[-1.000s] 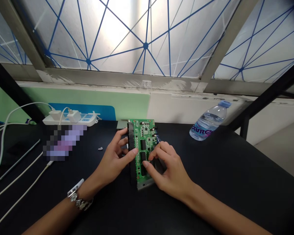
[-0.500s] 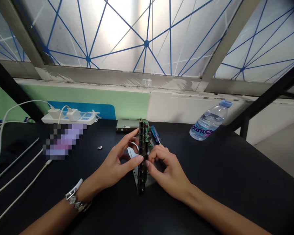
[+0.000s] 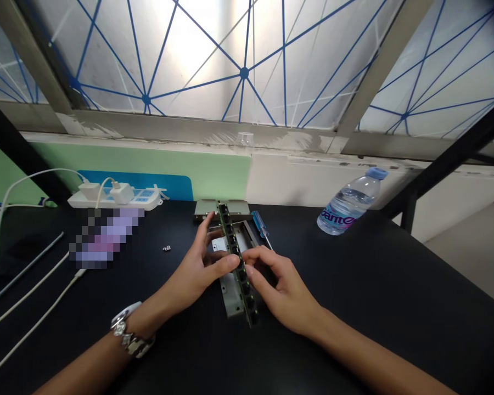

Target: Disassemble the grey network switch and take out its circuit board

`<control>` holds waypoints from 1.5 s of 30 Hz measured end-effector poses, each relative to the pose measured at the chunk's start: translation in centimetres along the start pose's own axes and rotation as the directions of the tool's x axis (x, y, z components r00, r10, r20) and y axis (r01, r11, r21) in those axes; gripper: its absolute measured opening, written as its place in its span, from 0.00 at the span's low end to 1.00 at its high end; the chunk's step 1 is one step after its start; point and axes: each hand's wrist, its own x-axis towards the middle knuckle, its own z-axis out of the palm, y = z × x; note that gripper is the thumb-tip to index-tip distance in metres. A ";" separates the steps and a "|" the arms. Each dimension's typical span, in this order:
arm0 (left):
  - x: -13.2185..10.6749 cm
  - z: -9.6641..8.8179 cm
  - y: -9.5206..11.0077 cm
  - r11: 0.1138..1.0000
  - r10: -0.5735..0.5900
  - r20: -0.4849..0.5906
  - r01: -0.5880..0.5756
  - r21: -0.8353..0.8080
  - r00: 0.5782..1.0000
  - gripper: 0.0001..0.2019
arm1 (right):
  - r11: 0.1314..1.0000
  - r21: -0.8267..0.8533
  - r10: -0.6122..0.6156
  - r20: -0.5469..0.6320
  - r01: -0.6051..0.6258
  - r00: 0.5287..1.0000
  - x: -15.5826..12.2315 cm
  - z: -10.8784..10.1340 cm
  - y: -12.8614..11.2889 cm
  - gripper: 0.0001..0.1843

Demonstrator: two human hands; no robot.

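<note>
Both my hands pinch a green circuit board [image 3: 235, 258] with a row of black ports, held on its edge above a grey metal case tray [image 3: 230, 288] on the black table. My left hand [image 3: 197, 271] grips the board from the left, thumb and fingers closed on it. From the right, my right hand [image 3: 278, 288] holds the same board with closed fingertips. A blue-handled screwdriver [image 3: 260, 224] lies just behind my right hand.
A water bottle [image 3: 349, 203] lies at the back right. A white power strip [image 3: 115, 197] with plugs and white cables [image 3: 28, 299] sits at the left. A small screw [image 3: 167, 248] rests left of the hands. A grey case cover [image 3: 208, 208] lies behind the board.
The board has been turned from flat, face up, onto its edge and then tilted further, so its port row now faces me and the metal tray beneath shows.
</note>
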 end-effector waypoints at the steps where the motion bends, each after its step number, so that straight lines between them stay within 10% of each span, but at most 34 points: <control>1: 0.0 0.0 0.0 1.000 0.003 -0.004 -0.003 0.011 1.000 0.52 | 1.000 0.023 0.005 0.002 -0.005 1.000 -0.1 -0.1 -0.1 0.09; 11: 0.0 0.1 1.0 0.995 -0.015 -0.065 0.022 0.099 0.998 0.51 | 0.994 -0.053 -0.098 -0.055 0.096 0.994 -0.3 -0.6 -0.8 0.06; 21: 1.5 -1.5 1.1 0.992 -0.108 -0.152 0.097 -0.077 0.982 0.22 | 0.979 0.178 0.108 -0.018 -0.103 0.994 0.6 -2.5 1.1 0.14; 31: 1.6 -2.1 1.7 0.974 -0.209 -0.031 0.205 -0.092 0.977 0.25 | 0.996 0.071 0.053 -0.004 -0.053 0.999 0.7 -2.7 0.9 0.07; 45: 0.7 -1.9 3.8 0.961 -0.222 0.003 0.220 -0.167 0.975 0.26 | 0.891 0.423 0.152 0.068 -0.167 0.986 1.3 -2.8 1.1 0.18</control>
